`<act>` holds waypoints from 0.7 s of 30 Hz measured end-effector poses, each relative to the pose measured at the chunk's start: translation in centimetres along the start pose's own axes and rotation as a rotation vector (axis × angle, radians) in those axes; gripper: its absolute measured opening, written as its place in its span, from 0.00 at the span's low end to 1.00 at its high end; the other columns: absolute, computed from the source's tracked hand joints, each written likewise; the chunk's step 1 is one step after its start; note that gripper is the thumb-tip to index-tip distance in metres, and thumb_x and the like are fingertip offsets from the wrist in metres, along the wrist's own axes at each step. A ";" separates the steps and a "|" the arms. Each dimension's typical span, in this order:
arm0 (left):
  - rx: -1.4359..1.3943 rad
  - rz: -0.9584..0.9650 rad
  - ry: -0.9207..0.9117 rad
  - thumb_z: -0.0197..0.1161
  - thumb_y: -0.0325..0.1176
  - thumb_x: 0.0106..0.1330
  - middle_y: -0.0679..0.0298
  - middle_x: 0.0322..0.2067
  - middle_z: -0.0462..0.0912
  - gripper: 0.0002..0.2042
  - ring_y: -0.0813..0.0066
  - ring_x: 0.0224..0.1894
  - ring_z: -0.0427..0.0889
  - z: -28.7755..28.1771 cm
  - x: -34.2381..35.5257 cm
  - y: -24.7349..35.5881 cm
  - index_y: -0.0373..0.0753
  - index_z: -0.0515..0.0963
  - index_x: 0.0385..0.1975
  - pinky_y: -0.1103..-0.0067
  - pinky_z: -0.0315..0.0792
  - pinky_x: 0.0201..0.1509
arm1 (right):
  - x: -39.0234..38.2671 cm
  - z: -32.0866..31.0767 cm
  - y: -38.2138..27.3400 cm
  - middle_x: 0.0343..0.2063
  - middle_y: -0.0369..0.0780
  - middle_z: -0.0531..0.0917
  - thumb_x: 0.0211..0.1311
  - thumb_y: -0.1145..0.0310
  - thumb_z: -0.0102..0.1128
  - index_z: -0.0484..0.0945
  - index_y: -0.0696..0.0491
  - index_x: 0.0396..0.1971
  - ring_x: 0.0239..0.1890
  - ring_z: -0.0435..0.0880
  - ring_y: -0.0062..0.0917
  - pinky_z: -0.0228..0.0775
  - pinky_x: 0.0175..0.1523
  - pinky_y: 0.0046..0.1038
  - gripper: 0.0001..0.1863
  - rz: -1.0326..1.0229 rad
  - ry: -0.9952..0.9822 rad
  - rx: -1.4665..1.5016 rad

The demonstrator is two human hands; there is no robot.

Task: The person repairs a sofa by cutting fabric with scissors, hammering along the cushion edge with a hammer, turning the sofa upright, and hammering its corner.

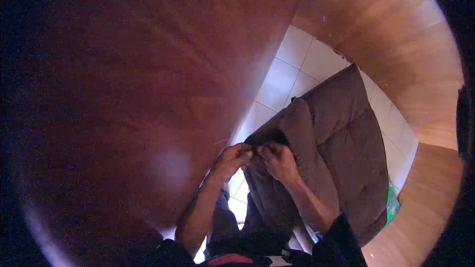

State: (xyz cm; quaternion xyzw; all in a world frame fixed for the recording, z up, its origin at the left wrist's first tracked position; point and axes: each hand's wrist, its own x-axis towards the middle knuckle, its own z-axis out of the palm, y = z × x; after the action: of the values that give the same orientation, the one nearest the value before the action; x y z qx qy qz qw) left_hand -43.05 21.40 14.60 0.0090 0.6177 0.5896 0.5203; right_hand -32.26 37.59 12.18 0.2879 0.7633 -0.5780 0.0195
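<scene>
A large dark brown padded cloth piece (354, 158), thick and seamed like a cushion, lies slantwise in front of me, with a fold running along its left part. At its left corner my left hand (232, 162) is closed, thumb and fingers pinched on the edge. Close beside it, my right hand (278, 162) is closed too, its fingertips pinching the cloth near the same corner. Anything small between the fingertips is too dark to make out. A small dark tab (294, 99) sticks out from the upper edge, beyond my hands.
A tall reddish-brown wooden panel (148, 69) fills the left side, close to my left arm. Wooden surfaces (396, 44) curve around the far and right sides. White floor tiles (279, 84) show between them. Something green (392, 202) peeks out at the cloth's right edge.
</scene>
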 end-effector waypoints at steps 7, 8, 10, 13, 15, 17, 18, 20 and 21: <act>0.374 0.329 0.266 0.64 0.23 0.65 0.62 0.34 0.84 0.10 0.75 0.35 0.82 0.2 0.5 -2.7 0.35 0.75 0.45 0.75 0.77 0.41 | -1.3 0.8 -2.8 0.20 0.42 0.80 0.66 0.64 0.64 0.83 0.58 0.34 0.19 0.76 0.25 0.70 0.27 0.32 0.11 -0.167 0.012 0.018; 0.371 0.316 0.274 0.64 0.23 0.65 0.62 0.34 0.84 0.10 0.75 0.35 0.82 0.5 -0.1 -3.5 0.35 0.75 0.45 0.75 0.77 0.41 | -2.6 0.9 -2.4 0.20 0.42 0.80 0.63 0.67 0.65 0.83 0.55 0.39 0.18 0.78 0.27 0.70 0.24 0.34 0.09 -0.335 0.025 -0.309; 0.392 0.383 0.359 0.64 0.23 0.64 0.61 0.34 0.85 0.11 0.72 0.37 0.84 0.6 -0.1 -4.0 0.36 0.76 0.45 0.74 0.78 0.44 | -3.7 1.3 -1.2 0.20 0.41 0.81 0.60 0.70 0.66 0.83 0.52 0.45 0.17 0.80 0.30 0.69 0.22 0.36 0.13 -0.516 0.052 -0.643; 0.440 0.378 0.292 0.64 0.22 0.63 0.59 0.32 0.86 0.13 0.70 0.36 0.86 0.0 -0.2 -2.7 0.38 0.78 0.47 0.73 0.78 0.43 | -4.9 1.2 0.0 0.20 0.37 0.81 0.53 0.72 0.67 0.75 0.45 0.64 0.17 0.81 0.29 0.71 0.20 0.35 0.33 -0.612 0.105 -0.749; 0.466 0.366 0.255 0.64 0.22 0.64 0.59 0.32 0.87 0.13 0.69 0.36 0.86 1.0 -0.3 -1.6 0.38 0.78 0.48 0.72 0.79 0.44 | -5.1 0.3 0.6 0.19 0.37 0.80 0.53 0.72 0.67 0.75 0.45 0.64 0.17 0.80 0.30 0.71 0.20 0.34 0.34 -0.605 0.093 -0.793; 0.561 0.186 0.314 0.66 0.25 0.65 0.59 0.32 0.87 0.12 0.70 0.35 0.86 0.7 -1.2 -0.1 0.38 0.79 0.48 0.73 0.79 0.43 | -4.8 0.9 0.7 0.19 0.37 0.80 0.53 0.72 0.67 0.74 0.45 0.65 0.17 0.80 0.30 0.71 0.20 0.34 0.35 -0.628 0.084 -0.790; 0.565 0.181 0.321 0.66 0.25 0.65 0.59 0.32 0.87 0.12 0.70 0.35 0.86 0.5 -1.5 -0.5 0.38 0.79 0.48 0.73 0.79 0.43 | -5.0 1.4 0.4 0.19 0.37 0.80 0.53 0.71 0.67 0.74 0.46 0.65 0.17 0.80 0.30 0.72 0.20 0.34 0.34 -0.603 0.069 -0.759; 0.453 0.181 0.445 0.66 0.27 0.66 0.59 0.33 0.87 0.12 0.71 0.34 0.86 0.4 -2.0 -1.9 0.38 0.79 0.49 0.75 0.78 0.42 | -5.2 1.8 -0.3 0.19 0.37 0.79 0.54 0.71 0.66 0.74 0.46 0.64 0.18 0.81 0.30 0.72 0.20 0.33 0.34 -0.580 0.054 -0.719; 0.452 0.178 0.441 0.66 0.27 0.66 0.59 0.33 0.87 0.12 0.71 0.34 0.86 0.5 -2.3 -2.2 0.38 0.79 0.49 0.75 0.78 0.42 | -5.1 1.3 -0.9 0.19 0.37 0.79 0.54 0.71 0.67 0.74 0.47 0.64 0.18 0.81 0.30 0.72 0.20 0.34 0.33 -0.582 0.035 -0.732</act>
State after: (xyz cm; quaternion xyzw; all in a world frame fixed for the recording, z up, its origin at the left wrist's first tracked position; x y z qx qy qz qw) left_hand -40.35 19.63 14.56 0.0503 0.8275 0.4684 0.3054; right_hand -28.81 34.18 14.43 0.0458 0.9662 -0.2474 -0.0559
